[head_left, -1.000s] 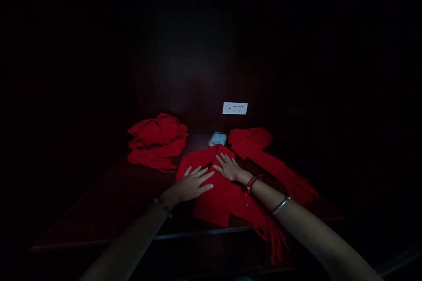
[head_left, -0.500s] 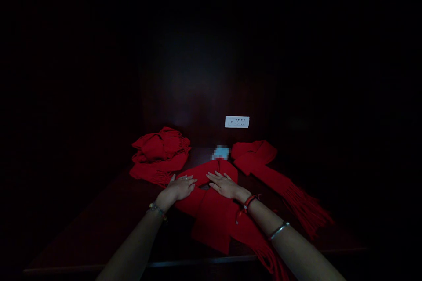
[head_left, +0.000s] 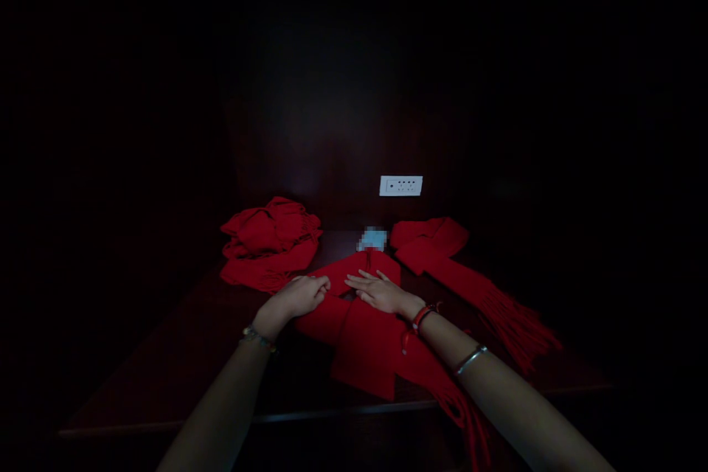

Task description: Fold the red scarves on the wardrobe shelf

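A red fringed scarf (head_left: 362,339) lies part-folded on the dark table (head_left: 182,354) in front of me, its tassels hanging over the near edge. My left hand (head_left: 296,296) rests on the scarf's left edge with the fingers curled onto the cloth. My right hand (head_left: 379,291) lies flat on the scarf's upper middle, fingers stretched out. The two hands are close together. Bracelets show on both wrists.
A crumpled heap of red scarves (head_left: 268,242) sits at the back left. Another red scarf (head_left: 459,273) stretches along the right, fringe towards me. A small pale blurred object (head_left: 372,238) lies at the back. A white socket plate (head_left: 401,185) is on the dark wall.
My left hand has slid left to the scarf's edge and its fingers have curled in. My right hand has stayed flat on the cloth. The scarf's upper part looks narrower.
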Tool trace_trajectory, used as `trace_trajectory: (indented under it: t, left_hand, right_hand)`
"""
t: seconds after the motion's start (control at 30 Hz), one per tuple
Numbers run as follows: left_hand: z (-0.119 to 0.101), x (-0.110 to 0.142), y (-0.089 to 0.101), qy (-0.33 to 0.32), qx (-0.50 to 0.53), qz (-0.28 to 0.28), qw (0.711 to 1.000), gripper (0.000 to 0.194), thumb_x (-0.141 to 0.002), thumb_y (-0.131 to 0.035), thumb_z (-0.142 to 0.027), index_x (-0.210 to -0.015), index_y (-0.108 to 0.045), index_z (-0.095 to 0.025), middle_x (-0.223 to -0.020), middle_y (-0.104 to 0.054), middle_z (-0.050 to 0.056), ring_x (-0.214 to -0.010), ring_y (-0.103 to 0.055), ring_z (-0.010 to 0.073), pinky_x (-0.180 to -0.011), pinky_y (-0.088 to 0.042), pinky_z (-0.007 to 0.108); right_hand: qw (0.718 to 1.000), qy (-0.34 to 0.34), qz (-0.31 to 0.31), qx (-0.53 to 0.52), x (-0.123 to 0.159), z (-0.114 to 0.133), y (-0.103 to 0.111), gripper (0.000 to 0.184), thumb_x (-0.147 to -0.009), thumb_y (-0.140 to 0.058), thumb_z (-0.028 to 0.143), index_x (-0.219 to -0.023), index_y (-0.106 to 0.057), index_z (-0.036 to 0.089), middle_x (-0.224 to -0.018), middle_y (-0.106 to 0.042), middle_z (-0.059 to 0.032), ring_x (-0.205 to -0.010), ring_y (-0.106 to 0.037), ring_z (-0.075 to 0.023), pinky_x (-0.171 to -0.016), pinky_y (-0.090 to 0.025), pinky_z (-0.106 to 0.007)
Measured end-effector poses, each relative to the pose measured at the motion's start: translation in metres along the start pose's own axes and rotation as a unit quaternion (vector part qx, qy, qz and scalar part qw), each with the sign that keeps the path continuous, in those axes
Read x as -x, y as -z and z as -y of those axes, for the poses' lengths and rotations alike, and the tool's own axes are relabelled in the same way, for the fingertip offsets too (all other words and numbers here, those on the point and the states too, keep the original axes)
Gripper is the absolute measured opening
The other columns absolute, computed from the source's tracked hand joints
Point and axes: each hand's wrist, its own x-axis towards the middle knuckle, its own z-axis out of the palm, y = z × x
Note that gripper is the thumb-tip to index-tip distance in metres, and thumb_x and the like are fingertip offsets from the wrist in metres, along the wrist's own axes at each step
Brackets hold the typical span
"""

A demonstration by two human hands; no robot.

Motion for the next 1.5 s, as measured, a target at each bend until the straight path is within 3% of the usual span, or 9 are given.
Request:
trace_trajectory:
  t: [0.27, 0.5, 0.7, 0.87, 1.0, 1.1, 1.23, 1.33, 1.5]
  left_hand:
    - [-0.004, 0.004, 0.001, -0.031, -0.068, -0.006, 0.997, 0.025, -0.083, -0.035, -0.024, -0.076, -0.059, -0.018, -0.087, -0.062, 0.005, -0.083, -0.056, 0.0179, -0.074, -0.038, 0.029]
    - [0.002, 0.007, -0.004, -0.012, -0.020, -0.020, 1.000, 0.028, -0.084, -0.036, -0.029, -0.071, -0.058, -0.018, -0.083, -0.061, 0.003, -0.083, -0.055, 0.0178, -0.076, -0.036, 0.031]
    - [0.004, 0.006, -0.017, -0.070, 0.086, -0.092, 0.990, 0.023, -0.083, -0.043, -0.038, -0.090, -0.058, -0.022, -0.096, -0.056, 0.001, -0.095, -0.050, 0.0161, -0.088, -0.032, 0.031]
    - [0.018, 0.003, -0.026, 0.046, 0.114, -0.109, 0.986, 0.045, -0.079, -0.046, -0.048, -0.115, -0.047, -0.022, -0.122, -0.040, 0.009, -0.112, -0.040, 0.0221, -0.094, -0.031, 0.035]
    - [0.025, 0.003, -0.025, 0.095, 0.124, -0.030, 0.987, 0.059, -0.081, -0.038, -0.053, -0.126, -0.036, -0.016, -0.125, -0.042, 0.013, -0.114, -0.041, 0.0234, -0.094, -0.032, 0.034]
    - [0.026, 0.005, -0.024, 0.104, 0.112, -0.007, 0.988, 0.060, -0.082, -0.033, -0.053, -0.129, -0.033, -0.017, -0.128, -0.040, 0.013, -0.117, -0.039, 0.0237, -0.094, -0.033, 0.034]
    - [0.027, 0.007, -0.027, 0.075, 0.108, -0.043, 0.990, 0.057, -0.084, -0.030, -0.050, -0.129, -0.032, -0.014, -0.131, -0.039, 0.012, -0.119, -0.036, 0.0206, -0.097, -0.029, 0.031]
    - [0.029, 0.007, -0.030, 0.082, 0.114, -0.070, 0.988, 0.057, -0.086, -0.028, -0.048, -0.131, -0.030, -0.013, -0.130, -0.040, 0.012, -0.118, -0.038, 0.0199, -0.097, -0.030, 0.030]
    - [0.025, 0.009, -0.022, 0.086, 0.095, -0.101, 0.987, 0.054, -0.086, -0.032, -0.044, -0.129, -0.032, -0.011, -0.128, -0.041, 0.014, -0.117, -0.039, 0.0222, -0.097, -0.031, 0.034]
  right_hand:
    - [0.998, 0.033, -0.047, -0.008, 0.004, 0.002, 0.000, 0.044, -0.088, -0.027, 0.028, -0.131, -0.033, 0.022, -0.134, -0.037, -0.0059, -0.123, -0.031, -0.0166, -0.102, -0.013, -0.049]
    - [0.997, 0.036, -0.057, 0.028, 0.003, 0.003, -0.001, 0.041, -0.087, -0.029, 0.028, -0.127, -0.039, 0.021, -0.130, -0.042, -0.0072, -0.121, -0.035, -0.0179, -0.100, -0.020, -0.047]
    - [0.995, 0.050, -0.083, 0.029, 0.001, 0.003, 0.005, 0.037, -0.088, -0.031, 0.026, -0.121, -0.047, 0.020, -0.125, -0.049, -0.0079, -0.121, -0.036, -0.0184, -0.102, -0.017, -0.046]
    - [0.989, -0.032, -0.137, -0.053, 0.025, 0.026, 0.027, 0.053, -0.088, -0.028, 0.044, -0.135, -0.024, 0.021, -0.141, -0.021, -0.0078, -0.130, -0.013, -0.0217, -0.101, -0.018, -0.048]
    - [0.997, -0.021, -0.022, -0.065, 0.062, 0.061, 0.020, 0.067, -0.082, -0.031, 0.057, -0.137, -0.012, 0.025, -0.142, -0.015, -0.0073, -0.130, -0.008, -0.0264, -0.102, -0.012, -0.051]
    - [0.998, -0.037, 0.007, -0.054, 0.075, 0.076, 0.008, 0.067, -0.081, -0.027, 0.060, -0.137, -0.016, 0.024, -0.143, -0.012, -0.0077, -0.130, -0.008, -0.0276, -0.102, -0.009, -0.051]
    - [0.996, -0.052, 0.000, -0.074, 0.081, 0.076, 0.017, 0.066, -0.082, -0.022, 0.059, -0.137, -0.013, 0.024, -0.143, -0.010, -0.0057, -0.130, -0.005, -0.0262, -0.103, -0.008, -0.052]
    - [0.990, -0.106, -0.009, -0.087, 0.100, 0.066, 0.033, 0.072, -0.080, -0.028, 0.062, -0.138, -0.012, 0.023, -0.144, -0.009, -0.0065, -0.130, -0.005, -0.0273, -0.102, -0.009, -0.052]
    - [0.978, -0.174, 0.064, -0.099, 0.140, 0.050, 0.036, 0.084, -0.071, -0.044, 0.063, -0.136, -0.020, 0.017, -0.140, -0.023, -0.0145, -0.127, -0.018, -0.0309, -0.100, -0.020, -0.049]
